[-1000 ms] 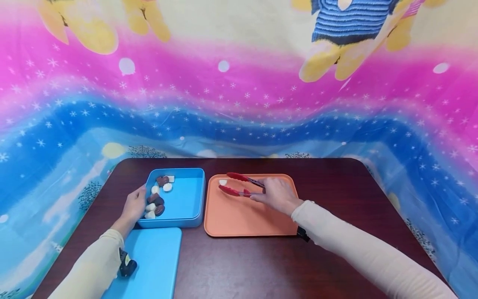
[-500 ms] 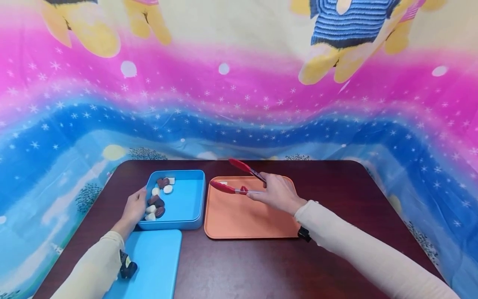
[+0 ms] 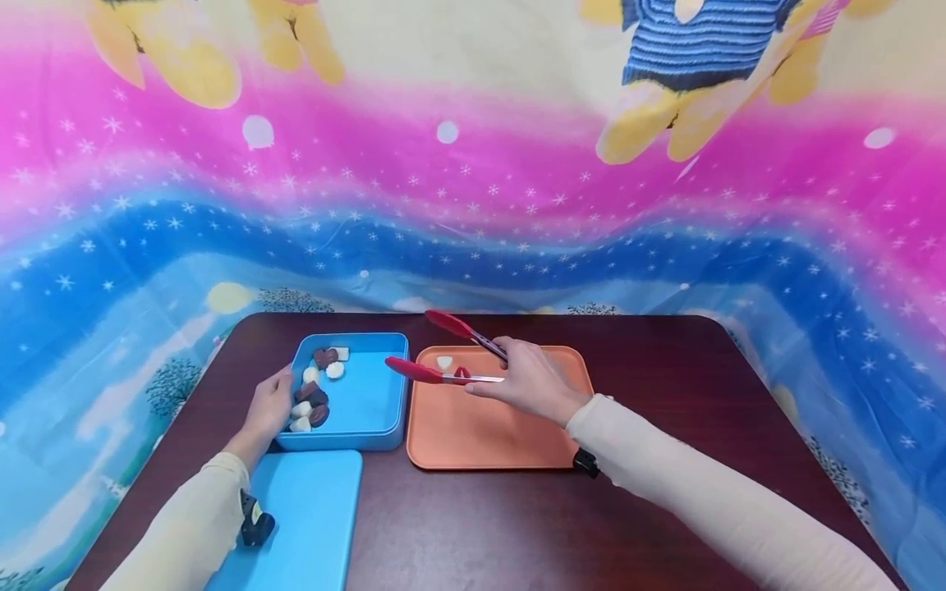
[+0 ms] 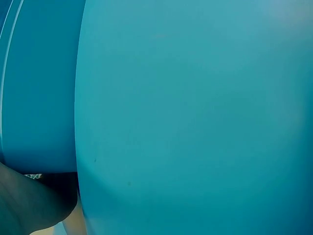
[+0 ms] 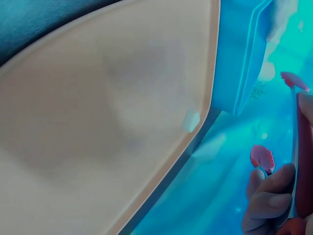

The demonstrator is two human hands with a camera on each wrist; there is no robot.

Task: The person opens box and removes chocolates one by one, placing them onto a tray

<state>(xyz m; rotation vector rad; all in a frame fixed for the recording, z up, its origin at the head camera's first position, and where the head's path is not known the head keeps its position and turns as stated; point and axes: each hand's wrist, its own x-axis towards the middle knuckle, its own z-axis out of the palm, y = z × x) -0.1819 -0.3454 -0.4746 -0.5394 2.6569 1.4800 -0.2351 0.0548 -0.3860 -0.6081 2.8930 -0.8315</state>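
Observation:
My right hand [image 3: 534, 379] grips a pair of red-tipped tongs [image 3: 412, 370] above the orange tray [image 3: 488, 427]. Their arms stand spread with nothing between the tips, and the lower tip overlaps the right wall of the blue box. A small white piece [image 3: 444, 361] lies near the tray's back left corner; the right wrist view also shows this white piece [image 5: 191, 121]. My left hand [image 3: 268, 404] rests against the left outer side of the blue box [image 3: 369, 402]. Inside, several brown chocolate-like pieces [image 3: 311, 394] and white pieces [image 3: 335, 370] are gathered along the left side.
A flat blue lid [image 3: 314, 517] lies in front of the box, under my left forearm. The dark wooden table [image 3: 473, 525] extends in front of the tray and to its right. A printed cloth [image 3: 473, 230] hangs behind the table.
My right hand has lifted the tongs from around the white piece and moved them left toward the box, spreading their arms wider. The white piece stays on the tray. My left hand stays put.

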